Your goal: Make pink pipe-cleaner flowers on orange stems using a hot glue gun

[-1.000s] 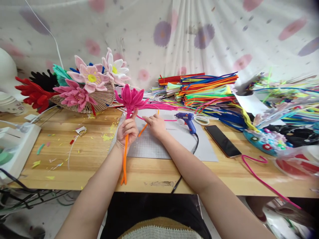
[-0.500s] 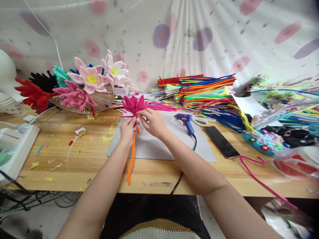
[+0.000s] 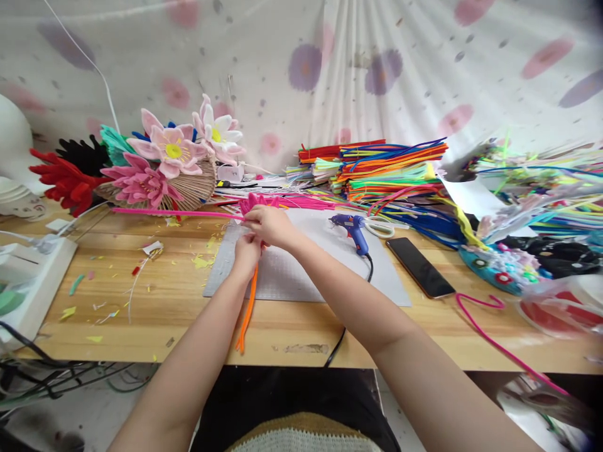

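Note:
A magenta pipe-cleaner flower stands above my hands, its lower part hidden behind my fingers. Closed just under it, my left hand grips its base, and orange pipe cleaners hang down from there as stems. My right hand crosses in front of the flower with its fingers pinched on a magenta pipe cleaner. That pipe cleaner stretches out straight to the left from the fingertips. Beneath both hands lies a grey cutting mat.
A blue glue gun and a phone lie to the right. Bundles of pipe cleaners are stacked at the back. Finished flowers sit back left, near a white power strip. Yellow scraps litter the wooden table.
My right hand has moved left, across the flower's front. The magenta pipe cleaner now extends far to the left. The flower is more covered, and my left hand has shifted slightly down.

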Demonstrator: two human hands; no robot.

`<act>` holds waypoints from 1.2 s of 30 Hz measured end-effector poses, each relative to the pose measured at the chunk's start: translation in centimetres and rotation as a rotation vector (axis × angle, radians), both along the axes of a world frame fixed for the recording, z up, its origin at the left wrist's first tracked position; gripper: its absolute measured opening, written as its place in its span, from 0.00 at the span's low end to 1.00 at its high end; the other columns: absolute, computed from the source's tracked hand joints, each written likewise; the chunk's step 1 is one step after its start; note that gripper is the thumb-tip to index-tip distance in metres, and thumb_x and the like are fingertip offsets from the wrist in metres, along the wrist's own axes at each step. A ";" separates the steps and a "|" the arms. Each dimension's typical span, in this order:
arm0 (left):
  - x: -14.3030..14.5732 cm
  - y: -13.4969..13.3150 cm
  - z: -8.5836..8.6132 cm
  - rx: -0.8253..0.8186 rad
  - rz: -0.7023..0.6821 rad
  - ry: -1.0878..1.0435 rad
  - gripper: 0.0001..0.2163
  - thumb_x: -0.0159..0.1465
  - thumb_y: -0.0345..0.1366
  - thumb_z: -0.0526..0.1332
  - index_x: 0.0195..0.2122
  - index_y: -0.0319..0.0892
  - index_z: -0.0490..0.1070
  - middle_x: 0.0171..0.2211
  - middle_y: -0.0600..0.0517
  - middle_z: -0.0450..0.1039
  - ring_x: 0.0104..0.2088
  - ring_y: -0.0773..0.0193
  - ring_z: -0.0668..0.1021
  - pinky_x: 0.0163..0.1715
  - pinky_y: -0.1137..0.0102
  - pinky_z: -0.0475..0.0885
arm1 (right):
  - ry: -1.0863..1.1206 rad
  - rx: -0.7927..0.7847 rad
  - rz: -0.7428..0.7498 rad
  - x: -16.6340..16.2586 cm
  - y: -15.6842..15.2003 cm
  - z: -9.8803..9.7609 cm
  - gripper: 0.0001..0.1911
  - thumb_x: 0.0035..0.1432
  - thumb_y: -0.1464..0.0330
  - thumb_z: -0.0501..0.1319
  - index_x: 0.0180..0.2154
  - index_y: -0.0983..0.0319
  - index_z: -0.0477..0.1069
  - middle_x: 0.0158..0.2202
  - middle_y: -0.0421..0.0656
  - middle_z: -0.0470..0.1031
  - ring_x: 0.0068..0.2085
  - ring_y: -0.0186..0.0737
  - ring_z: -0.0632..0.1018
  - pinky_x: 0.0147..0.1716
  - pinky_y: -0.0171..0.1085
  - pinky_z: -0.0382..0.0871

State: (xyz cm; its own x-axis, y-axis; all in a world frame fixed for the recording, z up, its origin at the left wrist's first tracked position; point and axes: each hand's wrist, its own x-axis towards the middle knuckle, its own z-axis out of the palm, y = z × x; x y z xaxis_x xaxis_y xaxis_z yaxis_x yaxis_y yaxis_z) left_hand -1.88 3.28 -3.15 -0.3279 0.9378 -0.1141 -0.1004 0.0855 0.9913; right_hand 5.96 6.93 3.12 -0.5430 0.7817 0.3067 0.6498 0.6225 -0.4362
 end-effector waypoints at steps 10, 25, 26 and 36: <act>-0.4 0.2 0.8 -0.124 -0.075 -0.550 0.10 0.59 0.23 0.49 0.22 0.34 0.63 0.15 0.57 0.58 0.10 0.81 0.55 0.07 0.85 0.46 | 0.519 -0.263 0.008 2.4 -0.2 -2.5 0.11 0.53 0.66 0.58 0.26 0.62 0.76 0.27 0.40 0.70 0.31 0.31 0.71 0.33 0.32 0.63; -1.0 -1.2 1.9 0.001 -0.406 -1.282 0.11 0.65 0.26 0.45 0.30 0.36 0.63 0.15 0.59 0.58 0.10 0.82 0.59 0.06 0.88 0.48 | 1.447 -1.207 -0.368 2.5 0.0 -4.0 0.08 0.53 0.74 0.55 0.24 0.65 0.69 0.23 0.38 0.69 0.20 0.24 0.61 0.21 0.26 0.57; -1.0 -1.5 1.9 0.017 -0.422 -1.309 0.10 0.65 0.26 0.45 0.29 0.37 0.63 0.15 0.60 0.58 0.10 0.82 0.59 0.06 0.89 0.49 | 1.464 -1.277 -0.352 2.2 0.1 -4.1 0.08 0.54 0.74 0.55 0.24 0.65 0.68 0.21 0.38 0.68 0.19 0.24 0.61 0.20 0.26 0.57; -0.8 -1.8 2.7 -0.021 -0.458 -1.214 0.14 0.66 0.26 0.43 0.40 0.34 0.67 0.17 0.58 0.60 0.10 0.81 0.59 0.06 0.88 0.48 | 1.240 -1.405 -0.192 1.4 -0.4 -4.7 0.11 0.58 0.70 0.52 0.24 0.64 0.65 0.20 0.37 0.64 0.20 0.28 0.63 0.19 0.28 0.57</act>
